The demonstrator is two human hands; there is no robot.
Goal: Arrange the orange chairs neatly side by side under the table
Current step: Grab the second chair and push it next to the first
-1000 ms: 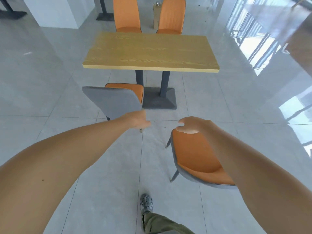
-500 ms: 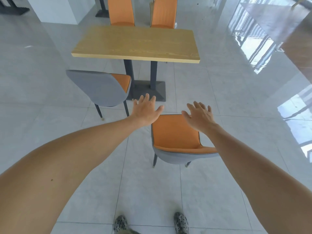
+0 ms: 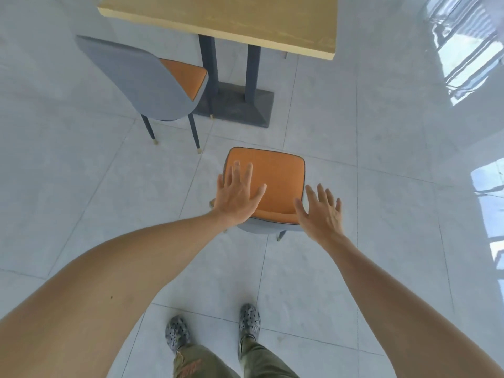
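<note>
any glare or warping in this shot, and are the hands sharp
Head view: strong window glare on the glossy floor at right; wide-angle warping bows the forearms and tilts the table; left hand and right hand, spread open over the near chair, look reasonably sharp.

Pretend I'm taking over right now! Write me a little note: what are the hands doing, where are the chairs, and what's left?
Left hand: open, fingers spread over the near chair, holding nothing.
Right hand: open, at that chair's right edge, holding nothing.
Near chair: on open floor, short of the table.
Far chair: on the left, close to the table.
Done: far chair roughly placed.
Left: grip the near chair, slide it in beside the far one.
</note>
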